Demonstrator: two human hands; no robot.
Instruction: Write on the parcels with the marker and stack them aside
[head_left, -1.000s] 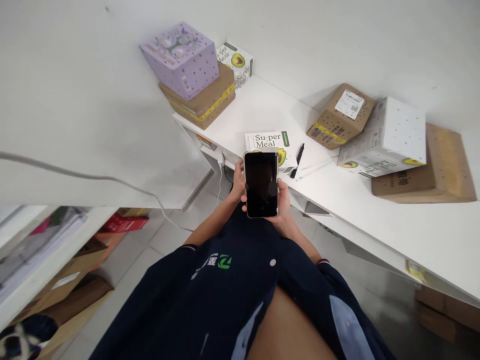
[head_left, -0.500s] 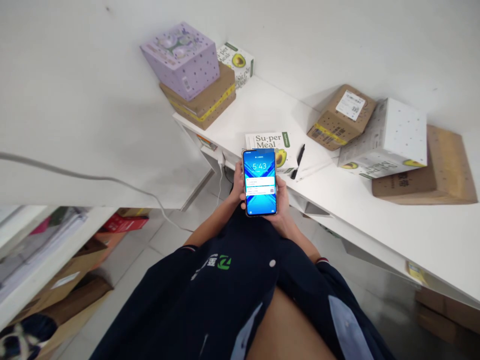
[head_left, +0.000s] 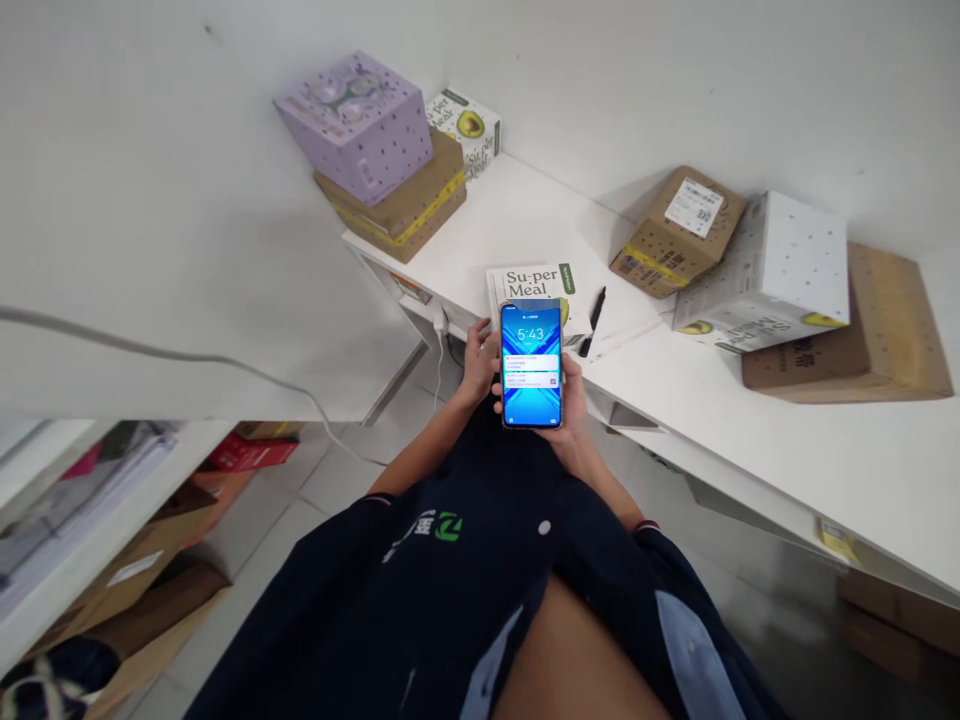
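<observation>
A phone (head_left: 532,365) with a lit blue lock screen showing 5:43 is held upright in front of my chest. My left hand (head_left: 478,362) wraps its left edge and my right hand (head_left: 575,400) cups it from behind and below. Just beyond the phone, a white "Super Meal" box (head_left: 534,284) with an avocado picture lies flat on the white table (head_left: 750,400). A black pen (head_left: 592,322) lies to the right of that box.
A purple box (head_left: 354,122) sits on a brown carton (head_left: 401,205) at the table's far end, another avocado box (head_left: 469,125) behind. Brown parcels (head_left: 679,232), a white box (head_left: 772,270) and a flat carton (head_left: 877,330) lie right. Shelves with cartons (head_left: 112,580) stand left.
The phone's screen went from black to lit, showing the lock screen. The phone and both hands shifted slightly to the right.
</observation>
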